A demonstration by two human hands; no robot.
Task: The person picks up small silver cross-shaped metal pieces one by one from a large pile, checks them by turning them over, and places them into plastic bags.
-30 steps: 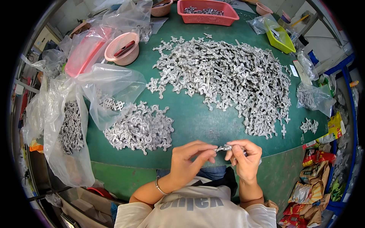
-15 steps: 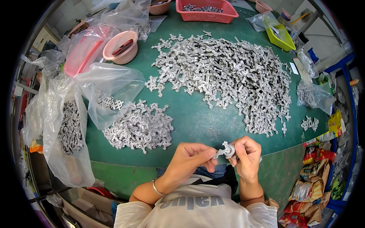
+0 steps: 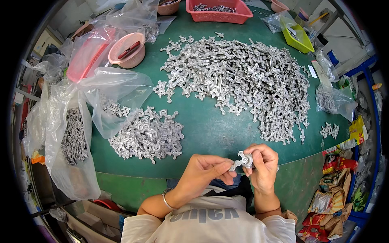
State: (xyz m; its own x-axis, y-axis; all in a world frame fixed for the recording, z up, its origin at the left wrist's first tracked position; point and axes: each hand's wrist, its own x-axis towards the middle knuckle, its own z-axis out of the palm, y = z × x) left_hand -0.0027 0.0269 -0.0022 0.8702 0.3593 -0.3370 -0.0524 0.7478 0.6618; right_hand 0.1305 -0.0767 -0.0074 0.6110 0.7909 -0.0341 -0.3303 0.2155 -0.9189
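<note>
In front of my chest, both hands are at a small grey metal casting with lobed arms and a round middle. My left hand pinches one arm of it between thumb and fingertips. From the other side, my right hand is closed around its round end. Whether the right fingers also hold a second part cannot be made out. Beyond my hands lies a large heap of similar grey castings. A smaller pile of castings is to the left of my left hand, beside a clear plastic bag.
On the green table, a red tray and a pink bowl holding a red-handled tool stand farther back. A yellow-green bin is at the far right. Bagged castings lie left; colourful packets sit lower right.
The casting has turned slightly between my fingers, and my left hand has shifted a little to the right. My right fingers have moved slightly around its round end. The piles look the same.
</note>
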